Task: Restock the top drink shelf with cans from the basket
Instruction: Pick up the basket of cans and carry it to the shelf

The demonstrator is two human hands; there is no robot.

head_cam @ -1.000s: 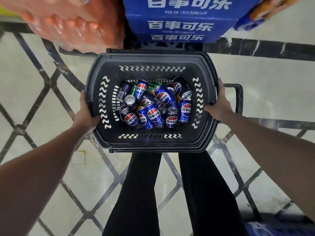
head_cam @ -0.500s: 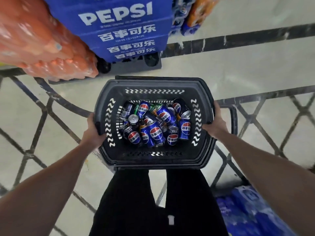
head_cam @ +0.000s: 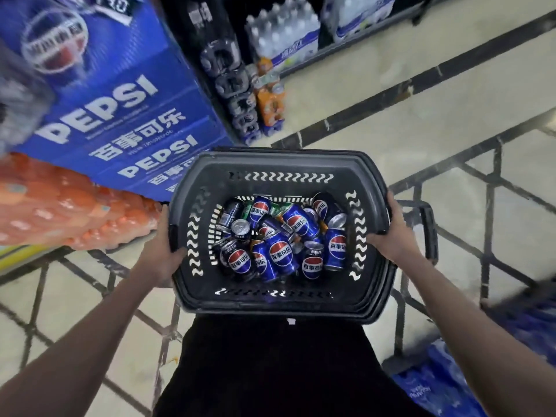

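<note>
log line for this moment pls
phase: carrying | left hand: grips basket | right hand: grips basket | cans: in basket

1. One black basket [head_cam: 279, 164] is seen.
2. About a dozen blue cans [head_cam: 281, 254] are counted in it; an exact number cannot be told.
3. Two hands are seen: left hand [head_cam: 164, 251], right hand [head_cam: 394, 239].

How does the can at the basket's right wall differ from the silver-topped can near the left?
The right-wall can shows its blue side and full logo; the silver-topped can shows mostly its lid. The right-wall can is bright blue, while the silver-topped can's body looks dark. The right-wall can lies against the basket wall; the silver-topped can sits among others. Both rest loose in the pile, untouched by either hand.
</note>
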